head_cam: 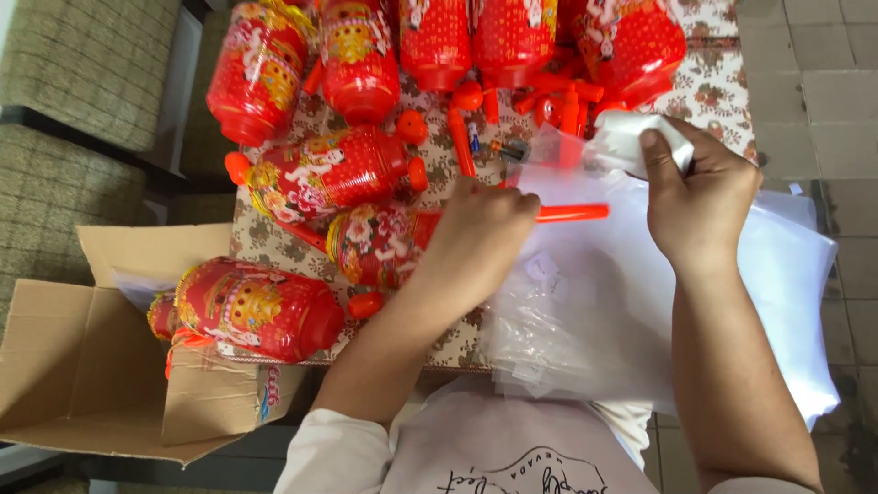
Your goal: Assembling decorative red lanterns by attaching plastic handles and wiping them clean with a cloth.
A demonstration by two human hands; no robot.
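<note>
A: Left hand (480, 233) is curled shut over one end of an orange stick (572, 213), at the mouth of a clear bag (585, 302). The stick lies flat, its free end pointing toward the right edge of the tabletop (709, 96).

B: Right hand?

A: Right hand (700, 197) is pinched closed on the bag's upper flap, thumb on top, fingers folded under the plastic. The two hands sit near each other, not touching.

B: Bag position?

A: It is the top sheet of a stack of bags (786, 274) that covers the tabletop's near right corner and overhangs both the near edge and the right edge.

B: And the lantern?

A: A red lantern (375, 242) lies on its side just left of the left hand, partly hidden by the wrist. I cannot tell if the stick joins it. Another lantern (334, 169) lies just behind it, toward the far edge. A third lantern (251, 311) overhangs the near left corner, above an open cardboard box (82, 366) on the floor.

B: Far edge?

A: A row of lanterns (434, 41) runs along it, with loose orange parts (558, 101) scattered between that row and the bags. The tabletop carries a floral cloth.
</note>
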